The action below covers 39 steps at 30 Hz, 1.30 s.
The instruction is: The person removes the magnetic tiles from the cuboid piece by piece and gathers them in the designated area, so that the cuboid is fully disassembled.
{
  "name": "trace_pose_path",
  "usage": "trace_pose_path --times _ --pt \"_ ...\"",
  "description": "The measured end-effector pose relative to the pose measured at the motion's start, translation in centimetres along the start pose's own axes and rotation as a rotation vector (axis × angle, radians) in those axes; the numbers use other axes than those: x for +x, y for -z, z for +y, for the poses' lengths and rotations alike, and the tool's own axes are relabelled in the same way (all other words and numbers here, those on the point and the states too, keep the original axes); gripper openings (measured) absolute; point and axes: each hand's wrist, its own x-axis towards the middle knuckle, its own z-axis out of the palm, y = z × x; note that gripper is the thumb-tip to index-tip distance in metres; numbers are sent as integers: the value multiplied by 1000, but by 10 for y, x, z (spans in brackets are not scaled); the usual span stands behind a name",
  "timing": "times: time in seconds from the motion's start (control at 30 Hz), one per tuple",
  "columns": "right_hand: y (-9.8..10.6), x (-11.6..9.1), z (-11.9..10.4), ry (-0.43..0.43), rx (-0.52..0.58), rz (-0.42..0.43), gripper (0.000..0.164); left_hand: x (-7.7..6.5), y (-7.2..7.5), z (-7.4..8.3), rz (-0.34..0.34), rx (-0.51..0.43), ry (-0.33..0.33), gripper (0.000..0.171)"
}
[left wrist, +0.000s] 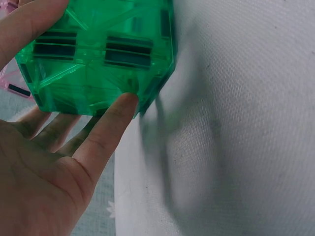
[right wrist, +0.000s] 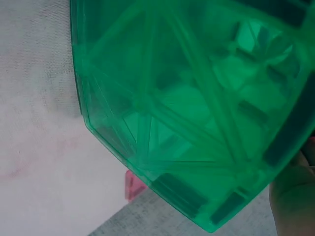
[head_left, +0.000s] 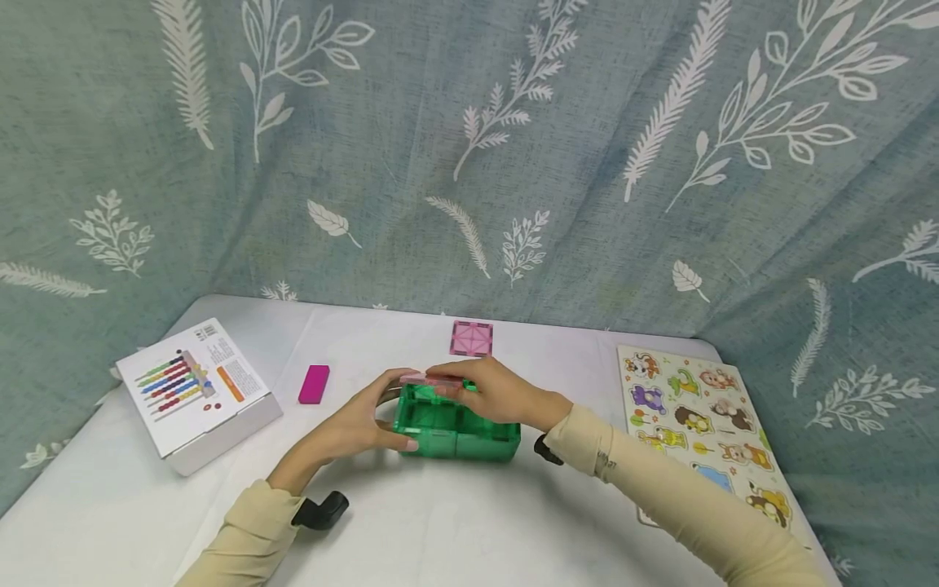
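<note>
A translucent green box (head_left: 458,445) built of magnetic tiles stands on the white table, its top showing square compartments. My left hand (head_left: 355,422) grips its left end, thumb at the front and fingers round the back; in the left wrist view, fingers span the green wall (left wrist: 88,78) with its dark magnets. Between thumb and fingers my right hand (head_left: 506,393) pinches a pink magnetic tile (head_left: 420,379) at the box's back top edge. The right fingertips partly cover that tile. Green tile walls (right wrist: 162,113) fill most of the right wrist view.
Behind the box lies another pink tile (head_left: 472,338). A magenta block (head_left: 314,384) and a white box with a printed bead abacus (head_left: 198,387) are on the left. An animal picture board (head_left: 689,424) lies at the right, near my right forearm. A patterned curtain (head_left: 411,163) hangs behind.
</note>
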Motion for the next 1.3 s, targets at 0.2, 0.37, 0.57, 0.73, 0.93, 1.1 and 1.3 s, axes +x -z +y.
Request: trace_pose_path --times 0.2,0.37,0.57,0.73,0.93,1.1,1.3 --pt "3 5 5 -76 112 3 32 -1 0 0 -4 8 -1 99" --pt "3 10 10 -106 219 23 25 -1 0 -1 -1 10 -7 100" --pt "5 13 13 -190 263 32 30 -1 0 -1 2 19 14 103" --pt "7 16 12 -262 327 43 33 -1 0 -2 0 13 17 102" --pt "4 20 9 -274 367 60 24 -1 1 -1 -3 7 17 103" --pt "1 22 7 -288 386 82 22 -1 1 0 -9 4 15 102" --pt "1 22 6 -348 430 74 25 -1 1 1 -5 8 15 100"
